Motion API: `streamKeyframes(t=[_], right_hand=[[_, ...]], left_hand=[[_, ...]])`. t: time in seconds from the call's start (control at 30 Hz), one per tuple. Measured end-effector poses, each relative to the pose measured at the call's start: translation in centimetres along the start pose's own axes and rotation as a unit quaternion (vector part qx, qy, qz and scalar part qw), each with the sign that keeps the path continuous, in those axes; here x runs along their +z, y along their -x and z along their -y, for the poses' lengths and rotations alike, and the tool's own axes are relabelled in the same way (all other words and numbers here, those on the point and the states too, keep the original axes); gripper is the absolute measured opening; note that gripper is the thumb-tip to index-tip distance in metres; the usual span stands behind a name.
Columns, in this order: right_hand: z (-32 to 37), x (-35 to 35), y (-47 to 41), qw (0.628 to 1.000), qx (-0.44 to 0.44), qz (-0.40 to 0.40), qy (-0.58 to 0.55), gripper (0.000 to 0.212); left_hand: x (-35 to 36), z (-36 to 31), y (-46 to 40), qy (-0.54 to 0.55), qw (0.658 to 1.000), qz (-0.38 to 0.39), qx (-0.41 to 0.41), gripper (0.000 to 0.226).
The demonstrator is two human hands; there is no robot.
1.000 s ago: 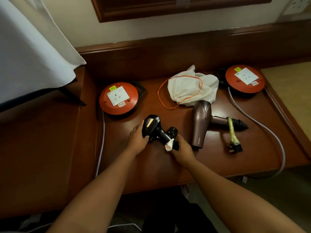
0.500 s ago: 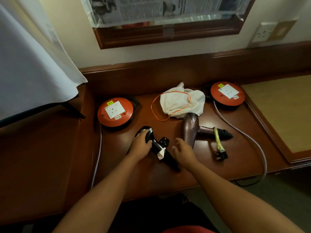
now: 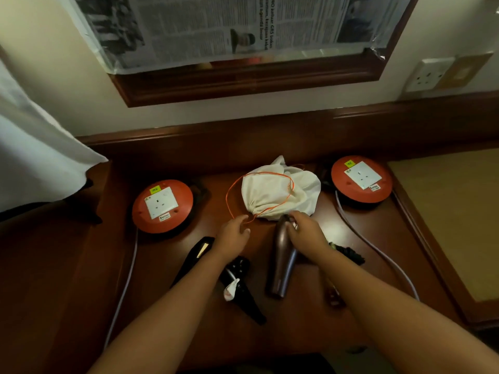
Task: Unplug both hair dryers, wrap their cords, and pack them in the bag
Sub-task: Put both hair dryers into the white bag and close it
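Note:
A white drawstring bag (image 3: 280, 193) lies at the back of the wooden desk (image 3: 305, 319), its orange cord (image 3: 231, 194) looped out to the left. My left hand (image 3: 233, 234) hovers by that cord with relaxed fingers and holds nothing. The black hair dryer (image 3: 198, 256) lies under my left forearm, its wrapped handle and white tag (image 3: 231, 288) showing. My right hand (image 3: 305, 232) is above the upper end of the bronze hair dryer (image 3: 282, 261), fingers loosely bent beside the bag's gathered mouth, with nothing in them. The bronze dryer's bundled cord (image 3: 349, 255) pokes out behind my right forearm.
Two orange cable reels with sockets sit on the desk, one at the left (image 3: 162, 205), one at the right (image 3: 360, 178), each trailing a pale cable. A wall socket (image 3: 429, 75) is at the upper right. White cloth (image 3: 35, 157) hangs at the left.
Both hands have let go of the black hair dryer, which now lies on the desk, and moved back toward the bag. The camera has tilted up.

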State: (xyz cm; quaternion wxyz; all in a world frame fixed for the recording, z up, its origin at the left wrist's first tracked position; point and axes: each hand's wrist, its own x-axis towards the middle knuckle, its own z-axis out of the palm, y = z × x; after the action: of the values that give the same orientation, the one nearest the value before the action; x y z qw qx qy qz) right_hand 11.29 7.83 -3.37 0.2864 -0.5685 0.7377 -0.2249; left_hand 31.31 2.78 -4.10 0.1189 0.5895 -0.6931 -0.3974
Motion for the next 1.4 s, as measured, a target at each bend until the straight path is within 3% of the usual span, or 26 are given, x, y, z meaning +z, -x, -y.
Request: streamKeyframes(t=[0.23,0.43,0.6,0.77,1.07,1.27,1.4], right_hand=[[-1.8,0.1,-8.4,0.991,-0.072,0.085,0.074,0.031],[-1.8,3.6,-12.0,0.973,-0.115,0.158,0.127,0.028],[-2.4,5.1,-13.2,0.969,-0.106,0.175,0.139,0.024],[-2.4,5.0,-13.5,0.976,-0.093,0.149,0.125,0.025],[-0.8,-0.4,-12.1,0.995,-0.081,0.060,0.027,0.013],[2.4,-5.7,-10.8,0.997,-0.055,0.040,-0.033,0.022],[3.0,-8.3,-10.9,0.996,-0.066,-0.055,-0.011,0.016]], left_hand=[[2.6,-0.5,-7.1,-0.063,0.998,0.000,-0.027,0.051],[4.6,1.3,-10.7,-0.152,0.988,0.017,0.005,0.065],[5.5,2.5,-12.3,-0.155,0.987,-0.003,0.036,0.046],[5.6,1.8,-12.3,-0.111,0.992,-0.045,0.030,0.027],[4.4,-1.5,-9.3,-0.001,0.993,-0.108,0.056,0.031],[2.0,-3.7,-7.3,0.048,0.995,-0.075,0.044,0.030],[-0.7,-4.3,-6.1,0.091,0.995,-0.044,0.018,0.028]])
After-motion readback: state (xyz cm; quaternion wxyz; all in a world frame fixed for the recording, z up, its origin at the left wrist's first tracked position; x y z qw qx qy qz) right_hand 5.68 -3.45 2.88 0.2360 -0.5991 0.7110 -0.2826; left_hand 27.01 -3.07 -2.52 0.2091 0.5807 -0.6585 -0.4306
